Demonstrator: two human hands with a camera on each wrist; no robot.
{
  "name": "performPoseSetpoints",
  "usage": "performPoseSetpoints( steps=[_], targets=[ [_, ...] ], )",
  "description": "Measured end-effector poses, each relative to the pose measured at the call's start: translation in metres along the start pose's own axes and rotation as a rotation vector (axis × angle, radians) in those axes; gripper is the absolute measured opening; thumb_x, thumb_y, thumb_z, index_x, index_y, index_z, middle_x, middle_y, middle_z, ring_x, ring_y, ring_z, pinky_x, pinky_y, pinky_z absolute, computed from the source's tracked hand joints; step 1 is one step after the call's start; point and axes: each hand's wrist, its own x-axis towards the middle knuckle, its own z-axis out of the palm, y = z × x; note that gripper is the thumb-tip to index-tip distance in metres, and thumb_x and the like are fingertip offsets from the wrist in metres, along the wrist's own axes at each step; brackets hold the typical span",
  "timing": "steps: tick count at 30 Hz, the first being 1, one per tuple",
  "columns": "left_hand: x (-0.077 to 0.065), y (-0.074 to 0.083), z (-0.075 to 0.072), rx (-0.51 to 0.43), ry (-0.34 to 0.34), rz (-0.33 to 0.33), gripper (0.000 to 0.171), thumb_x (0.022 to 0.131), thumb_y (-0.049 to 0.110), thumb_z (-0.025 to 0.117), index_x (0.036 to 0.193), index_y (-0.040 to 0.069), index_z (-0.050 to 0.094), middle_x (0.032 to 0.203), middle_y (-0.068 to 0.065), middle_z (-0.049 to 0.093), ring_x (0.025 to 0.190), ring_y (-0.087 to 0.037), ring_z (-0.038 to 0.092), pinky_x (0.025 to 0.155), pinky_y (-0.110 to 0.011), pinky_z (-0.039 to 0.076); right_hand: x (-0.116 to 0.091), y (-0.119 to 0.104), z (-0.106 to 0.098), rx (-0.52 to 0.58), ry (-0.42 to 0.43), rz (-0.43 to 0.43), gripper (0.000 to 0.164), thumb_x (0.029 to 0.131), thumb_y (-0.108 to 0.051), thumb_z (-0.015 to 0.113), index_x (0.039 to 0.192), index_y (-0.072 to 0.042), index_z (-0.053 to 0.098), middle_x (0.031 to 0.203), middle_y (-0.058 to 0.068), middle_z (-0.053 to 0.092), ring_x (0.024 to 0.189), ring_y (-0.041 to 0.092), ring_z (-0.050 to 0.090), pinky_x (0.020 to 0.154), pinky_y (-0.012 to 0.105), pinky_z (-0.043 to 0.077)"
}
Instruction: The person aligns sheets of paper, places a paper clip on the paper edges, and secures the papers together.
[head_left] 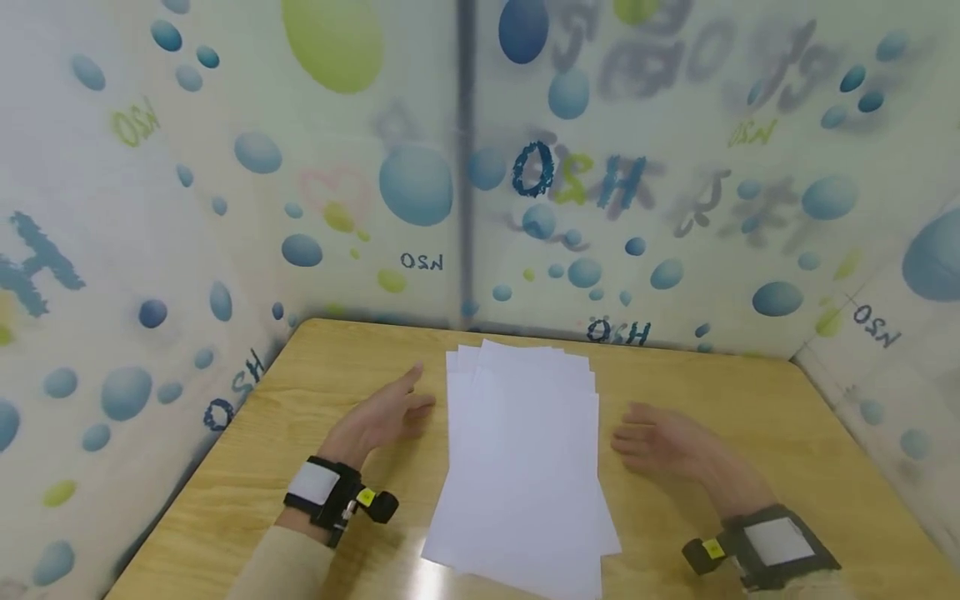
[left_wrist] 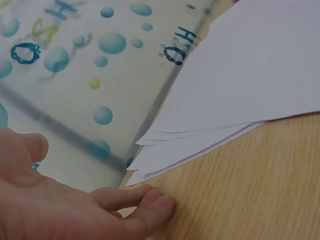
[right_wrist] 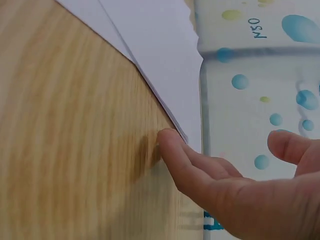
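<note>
A loose stack of plain white paper sheets (head_left: 525, 450) lies on a pale yellow-brown wood-grain table (head_left: 322, 367), in the middle of the scene, lengthwise from near to far. Its edges are uneven: corners step out along the far end, and lower sheets fan out to the left and right at the near end.

The left hand (head_left: 382, 417) is just beside the stack's left edge, toward the far end, its fingers released and loosely extended, the thumb apart. The right hand (head_left: 667, 442) is near the stack's right edge, its fingers likewise released, lightly bent and pointing toward the paper.

Each wrist wears a black strap with a white panel, the left strap (head_left: 322, 492) and the right strap (head_left: 780, 546), each with a small black camera attached. A cream sleeve (head_left: 281, 571) covers the left forearm. Beyond the table stands a pale wall (head_left: 510, 250) printed with blue and green bubbles and mirrored "H2O" lettering, a dark vertical strip (head_left: 467, 167) running down it.
</note>
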Motion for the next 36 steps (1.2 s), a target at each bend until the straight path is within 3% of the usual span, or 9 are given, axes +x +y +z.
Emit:
performPoseSetpoints(
  steps=[6,10,16,20,24,29,32,36],
  targets=[
    [0.025,0.009,0.03,-0.025,-0.026,0.001,0.081,0.102,0.049,0.041,0.154,0.005,-0.002,0.152,-0.03,0.022,0.142,-0.038,0.02,0.111,-0.05,0.024,0.019,-0.008,0.016,0.027,0.066,0.017,0.063,0.106,-0.031,0.04,0.146,0.012,0.017,0.149,0.031,0.029,0.135,0.039,0.036,0.104,0.05,0.035],
    [0.032,0.014,0.041,-0.025,-0.035,-0.005,0.08,0.102,0.047,0.041,0.154,0.004,-0.001,0.154,-0.029,0.018,0.142,-0.038,0.02,0.111,-0.05,0.022,0.025,-0.012,0.02,-0.008,0.118,0.002,0.062,0.105,-0.03,0.044,0.147,0.009,0.021,0.146,0.031,0.033,0.13,0.038,0.042,0.102,0.048,0.039],
    [0.018,0.01,0.03,-0.017,-0.009,-0.008,0.082,0.102,0.048,0.042,0.152,-0.001,0.0,0.15,-0.032,0.025,0.135,-0.041,0.032,0.107,-0.051,0.031,0.015,-0.009,0.006,-0.002,0.102,-0.001,0.063,0.105,-0.031,0.042,0.145,0.012,0.02,0.143,0.034,0.035,0.123,0.042,0.049,0.096,0.053,0.043],
    [0.006,-0.001,0.024,0.031,0.001,-0.025,0.076,0.104,0.043,0.04,0.152,-0.003,0.004,0.146,-0.034,0.032,0.132,-0.041,0.038,0.102,-0.052,0.037,0.005,-0.001,0.005,0.073,-0.025,0.063,0.071,0.105,-0.036,0.041,0.144,0.015,0.01,0.143,0.034,0.035,0.121,0.043,0.05,0.096,0.058,0.041],
    [0.001,-0.005,0.031,0.059,-0.021,-0.015,0.073,0.103,0.04,0.044,0.152,-0.003,0.011,0.145,-0.032,0.035,0.132,-0.041,0.039,0.101,-0.051,0.039,0.002,0.004,0.01,0.122,-0.111,0.082,0.076,0.105,-0.037,0.04,0.146,0.013,0.0,0.148,0.031,0.028,0.125,0.043,0.046,0.099,0.058,0.038],
    [0.002,-0.004,0.038,0.035,-0.022,-0.013,0.074,0.103,0.039,0.046,0.151,-0.005,0.01,0.149,-0.03,0.029,0.128,-0.042,0.042,0.101,-0.05,0.039,0.003,0.005,0.013,0.118,-0.064,0.079,0.074,0.105,-0.036,0.038,0.146,0.012,0.0,0.149,0.029,0.028,0.124,0.041,0.046,0.098,0.057,0.039],
    [0.0,-0.005,0.038,-0.01,0.01,-0.018,0.074,0.103,0.036,0.044,0.151,-0.005,0.006,0.151,-0.031,0.023,0.122,-0.043,0.047,0.099,-0.05,0.041,0.004,0.007,0.014,0.107,-0.059,0.084,0.076,0.105,-0.038,0.037,0.146,0.013,-0.001,0.15,0.029,0.026,0.126,0.04,0.044,0.099,0.056,0.039],
    [-0.003,-0.005,0.036,-0.056,0.063,-0.016,0.071,0.103,0.031,0.045,0.151,-0.005,0.008,0.15,-0.028,0.026,0.112,-0.039,0.053,0.09,-0.044,0.048,0.006,0.01,0.018,0.117,-0.043,0.08,0.072,0.104,-0.037,0.041,0.147,0.012,0.009,0.146,0.029,0.029,0.126,0.038,0.043,0.099,0.053,0.04]
  ],
)
